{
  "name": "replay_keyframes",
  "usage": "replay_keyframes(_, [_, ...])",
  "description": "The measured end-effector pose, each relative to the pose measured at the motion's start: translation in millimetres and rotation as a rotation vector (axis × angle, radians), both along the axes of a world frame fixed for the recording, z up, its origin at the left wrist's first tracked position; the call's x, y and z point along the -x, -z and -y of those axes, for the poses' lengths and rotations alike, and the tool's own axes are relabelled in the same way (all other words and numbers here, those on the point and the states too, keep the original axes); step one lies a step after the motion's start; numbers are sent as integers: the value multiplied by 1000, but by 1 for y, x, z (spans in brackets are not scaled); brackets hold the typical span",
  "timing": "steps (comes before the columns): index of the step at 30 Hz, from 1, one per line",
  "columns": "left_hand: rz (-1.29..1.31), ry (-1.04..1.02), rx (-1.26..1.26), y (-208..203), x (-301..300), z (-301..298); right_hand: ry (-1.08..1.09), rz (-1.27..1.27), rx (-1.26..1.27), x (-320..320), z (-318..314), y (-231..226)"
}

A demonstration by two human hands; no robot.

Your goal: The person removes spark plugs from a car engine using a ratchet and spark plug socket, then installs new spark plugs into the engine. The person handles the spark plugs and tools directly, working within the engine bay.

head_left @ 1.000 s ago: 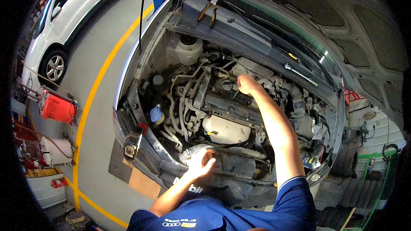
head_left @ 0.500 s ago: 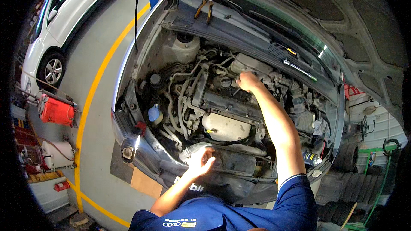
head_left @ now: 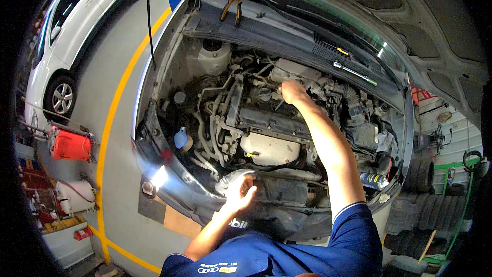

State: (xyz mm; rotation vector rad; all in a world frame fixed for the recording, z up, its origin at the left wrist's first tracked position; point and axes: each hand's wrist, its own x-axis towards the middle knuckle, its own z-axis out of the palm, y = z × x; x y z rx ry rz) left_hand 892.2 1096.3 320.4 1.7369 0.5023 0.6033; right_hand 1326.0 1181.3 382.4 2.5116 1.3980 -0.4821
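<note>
My right hand (head_left: 293,92) is closed over the far side of the engine, beside the round oil filler cap (head_left: 265,94). A thin metal rod (head_left: 280,106) slants out below its fingers; whatever else the fist covers is hidden. Nearer to me, my left hand (head_left: 241,195) rests at the front edge of the engine bay, against a grey duct piece (head_left: 229,180). Its thumb stands apart from its curled fingers, and I see nothing held there. Between the hands lie the dark engine cover (head_left: 271,122) and a pale metal heat shield (head_left: 270,150).
Pliers (head_left: 233,7), a ratchet (head_left: 354,73) and a yellow-handled tool (head_left: 342,51) lie below the windscreen. A spray can (head_left: 374,180) lies at the right front. The raised bonnet (head_left: 410,15) hangs overhead. A blue-capped reservoir (head_left: 182,139) stands at left; a bright light (head_left: 160,177) shines near the headlamp.
The whole view has shifted slightly, moving the far tools leftward in the picture. My right fist has turned a little at the same spot; my left hand stays put.
</note>
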Motion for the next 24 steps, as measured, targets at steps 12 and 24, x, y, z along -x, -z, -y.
replay_keyframes(12, [-13,-8,14,2,2,0,-10,45,53,1,4,13])
replay_keyframes(24, [292,-164,669,13,-3,-6,181,118,-123,31,97,-189])
